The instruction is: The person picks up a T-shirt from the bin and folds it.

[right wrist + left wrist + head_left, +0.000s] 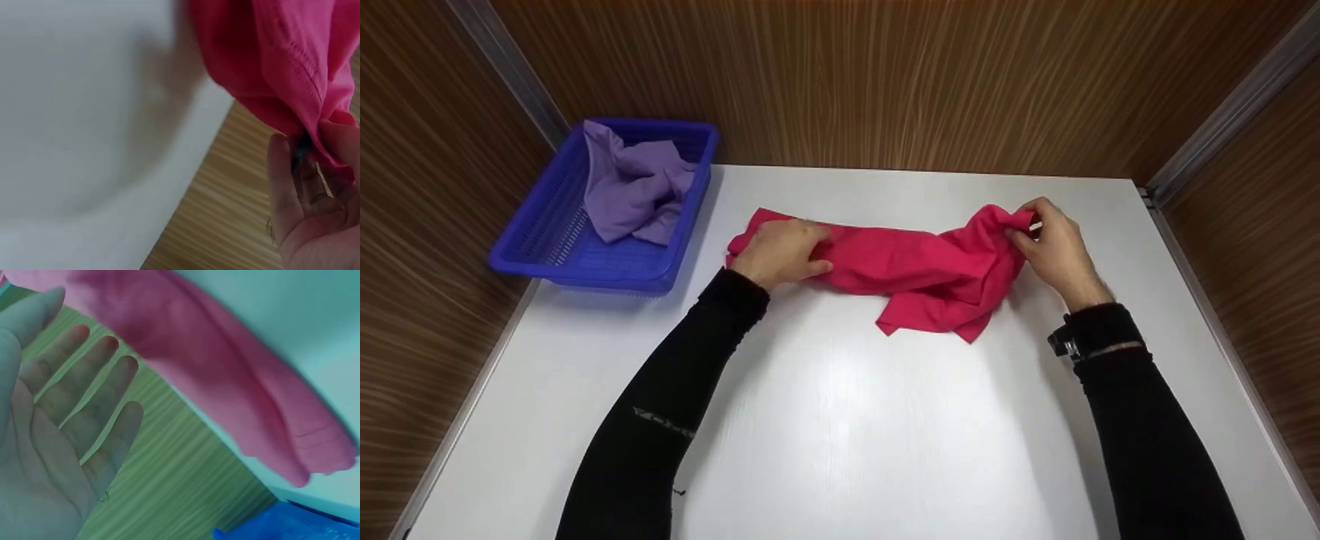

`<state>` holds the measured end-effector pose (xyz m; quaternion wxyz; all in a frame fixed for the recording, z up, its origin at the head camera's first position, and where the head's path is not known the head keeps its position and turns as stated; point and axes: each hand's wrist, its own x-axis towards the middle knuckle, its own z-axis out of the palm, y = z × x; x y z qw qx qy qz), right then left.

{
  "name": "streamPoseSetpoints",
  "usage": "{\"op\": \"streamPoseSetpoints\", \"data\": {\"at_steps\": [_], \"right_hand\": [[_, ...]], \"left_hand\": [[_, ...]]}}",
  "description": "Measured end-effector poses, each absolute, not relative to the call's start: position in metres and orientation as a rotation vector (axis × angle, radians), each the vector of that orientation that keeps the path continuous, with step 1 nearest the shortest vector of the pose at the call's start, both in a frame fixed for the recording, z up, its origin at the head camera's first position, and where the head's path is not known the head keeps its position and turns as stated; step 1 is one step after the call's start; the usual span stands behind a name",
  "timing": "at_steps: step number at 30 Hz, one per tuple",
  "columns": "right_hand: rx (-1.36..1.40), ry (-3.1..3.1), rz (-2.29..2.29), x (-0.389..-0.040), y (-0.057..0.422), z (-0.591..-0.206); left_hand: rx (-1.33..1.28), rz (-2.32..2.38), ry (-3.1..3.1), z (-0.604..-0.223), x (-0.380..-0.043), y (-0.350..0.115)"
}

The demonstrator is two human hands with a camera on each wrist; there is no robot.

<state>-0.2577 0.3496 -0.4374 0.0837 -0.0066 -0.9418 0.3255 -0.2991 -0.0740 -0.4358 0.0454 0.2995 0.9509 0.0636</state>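
A crumpled pink-red garment (885, 259) lies stretched sideways across the white table, with a stitched seam (298, 62) showing in the right wrist view. Its right end is bunched and raised, and two corners hang toward the near side. My right hand (1057, 247) pinches that raised end between thumb and fingers. Over the garment's left part is my left hand (784, 251), palm down. In the left wrist view, the fingers (118, 388) of that hand are spread and relaxed, holding nothing, close beside the cloth.
A blue plastic basket (679, 259) with slotted sides stands at the back left, holding a crumpled purple cloth (637, 187). Wood-grain panels (847, 82) enclose the white table (840, 420) at the back and both sides.
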Motion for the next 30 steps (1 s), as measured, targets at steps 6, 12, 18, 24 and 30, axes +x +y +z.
{"op": "streamPoseSetpoints", "data": {"at_steps": [6, 12, 18, 24, 30], "right_hand": [[0.151, -2.868, 0.701, -0.252, 0.354, -0.447], [0.588, -2.904, 0.491, -0.236, 0.351, -0.443], [0.763, -3.2, 0.443, -0.23, 0.348, -0.456], [0.775, -3.254, 0.306, -0.24, 0.34, -0.473], [0.862, -3.134, 0.321, -0.245, 0.341, -0.48]], "left_hand": [[0.971, 0.176, 2.816, -0.447, -0.304, -0.091], [0.971, 0.139, 2.82, -0.458, -0.309, -0.111], [0.97, 0.131, 2.81, -0.468, -0.314, -0.124], [0.976, 0.187, 2.841, -0.475, -0.317, -0.126], [0.987, 0.2, 2.888, -0.476, -0.312, -0.126]]}}
